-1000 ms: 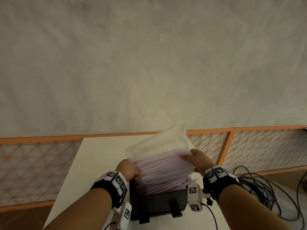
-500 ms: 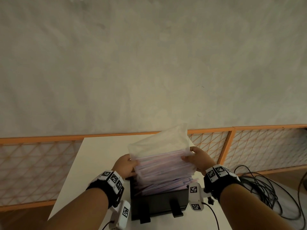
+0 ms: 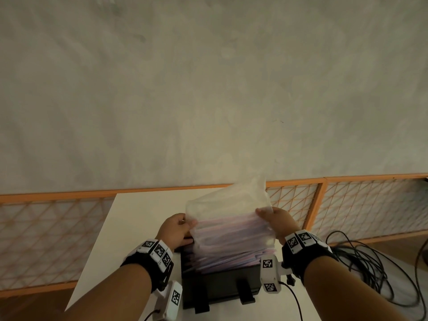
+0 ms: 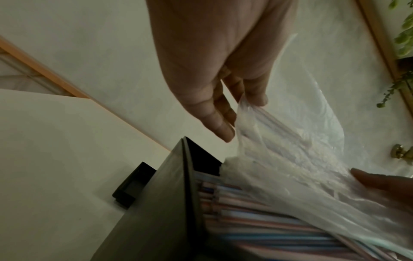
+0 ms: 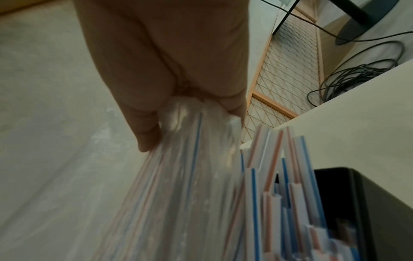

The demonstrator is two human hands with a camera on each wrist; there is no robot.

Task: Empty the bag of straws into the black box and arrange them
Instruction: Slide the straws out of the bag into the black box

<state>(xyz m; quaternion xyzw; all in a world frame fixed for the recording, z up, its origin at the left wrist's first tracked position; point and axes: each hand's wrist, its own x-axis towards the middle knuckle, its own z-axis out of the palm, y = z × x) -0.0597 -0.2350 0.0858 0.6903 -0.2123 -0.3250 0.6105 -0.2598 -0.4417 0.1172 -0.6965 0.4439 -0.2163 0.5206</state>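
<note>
While each hand, left hand (image 3: 176,230) and right hand (image 3: 276,222), pinches a bag (image 3: 228,205) edge, straws (image 3: 231,256) overfill the black box (image 3: 220,288).

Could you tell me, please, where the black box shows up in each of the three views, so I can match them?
Head: the black box sits bottom centre on the white table, between the wrists.
Left wrist: its dark wall runs from the centre to the bottom edge, straws inside to its right.
Right wrist: only a corner shows, at the lower right.
Shared landmark: the clear plastic bag of striped straws, which both hands hold over the box.
</note>
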